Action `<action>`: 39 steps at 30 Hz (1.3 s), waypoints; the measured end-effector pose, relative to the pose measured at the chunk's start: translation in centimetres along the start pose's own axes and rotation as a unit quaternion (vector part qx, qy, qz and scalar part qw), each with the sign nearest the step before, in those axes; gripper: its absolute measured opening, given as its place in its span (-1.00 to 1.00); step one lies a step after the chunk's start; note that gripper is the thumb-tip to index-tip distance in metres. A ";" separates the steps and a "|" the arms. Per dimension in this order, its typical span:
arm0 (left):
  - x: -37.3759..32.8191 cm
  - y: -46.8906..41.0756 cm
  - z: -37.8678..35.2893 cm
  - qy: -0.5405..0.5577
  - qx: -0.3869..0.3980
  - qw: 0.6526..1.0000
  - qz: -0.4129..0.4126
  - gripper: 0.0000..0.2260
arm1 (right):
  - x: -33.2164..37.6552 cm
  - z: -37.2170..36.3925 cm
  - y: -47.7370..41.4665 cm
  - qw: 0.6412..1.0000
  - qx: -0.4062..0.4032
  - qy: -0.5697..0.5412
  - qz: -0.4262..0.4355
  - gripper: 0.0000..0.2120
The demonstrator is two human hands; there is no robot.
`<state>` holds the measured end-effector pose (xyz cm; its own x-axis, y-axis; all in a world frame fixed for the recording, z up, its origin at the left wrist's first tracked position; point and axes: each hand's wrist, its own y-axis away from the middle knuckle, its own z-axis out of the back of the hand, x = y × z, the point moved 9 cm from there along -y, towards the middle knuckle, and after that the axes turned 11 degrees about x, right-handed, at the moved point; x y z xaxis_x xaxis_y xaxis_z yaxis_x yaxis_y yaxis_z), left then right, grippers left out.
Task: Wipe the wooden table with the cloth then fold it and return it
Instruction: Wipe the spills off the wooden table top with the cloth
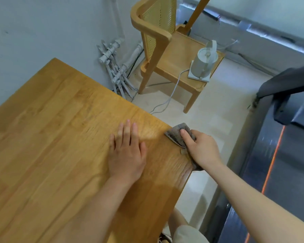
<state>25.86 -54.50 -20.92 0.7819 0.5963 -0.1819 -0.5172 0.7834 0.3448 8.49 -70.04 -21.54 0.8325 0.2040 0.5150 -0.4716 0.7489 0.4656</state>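
Wiping stage, head view. The wooden table (51, 137) fills the left and centre of the frame, its plank top bare of objects, and its right-hand edge runs diagonally above the pale floor. Beyond its far corner stands a wooden chair (158, 41) with a cane back. The chair serves as a stand for a white kettle (204, 64) on its base, and the kettle's cord trails down to the floor, well apart from the work.

The left hand (126, 155) lies palm down on the table near the right edge. Its fingers are straight and slightly spread and it holds nothing. It is probably there to steady the body while the other arm works.

The right hand (202, 148) is at the table's edge, clamped on the cloth (173, 135). The forefinger is stretched along the top to press the fabric down and the remaining fingers are curled round the bunched part.

The cloth is grey. One corner lies flat on the tabletop and the rest wraps over the rim beneath the palm. This grip suits cleaning the top and the edge in one stroke.

A faint sheen on the wood just left of the cloth may be damp, though glare cannot be excluded. Folding and returning the cloth are not yet begun.
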 end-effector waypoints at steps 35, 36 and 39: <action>-3.9 16.5 1.6 0.658 0.161 0.735 0.039 -0.77 | 4.9 -2.3 16.5 0.883 0.032 -0.468 0.025 -0.84; -3.9 15.9 2.4 0.694 0.148 0.703 0.041 -0.77 | 6.8 -1.7 16.2 0.873 0.082 -0.479 0.039 -0.84; -3.4 14.1 5.3 0.742 0.086 0.664 0.029 -0.74 | 10.7 -1.3 15.1 0.861 0.183 -0.473 0.036 -0.79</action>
<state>17.77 -46.38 -10.57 -0.5073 0.2408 -0.8274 -0.3852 0.7955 0.4677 10.63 -55.72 -9.88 0.2689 -0.4937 0.8270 -0.7160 0.4718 0.5145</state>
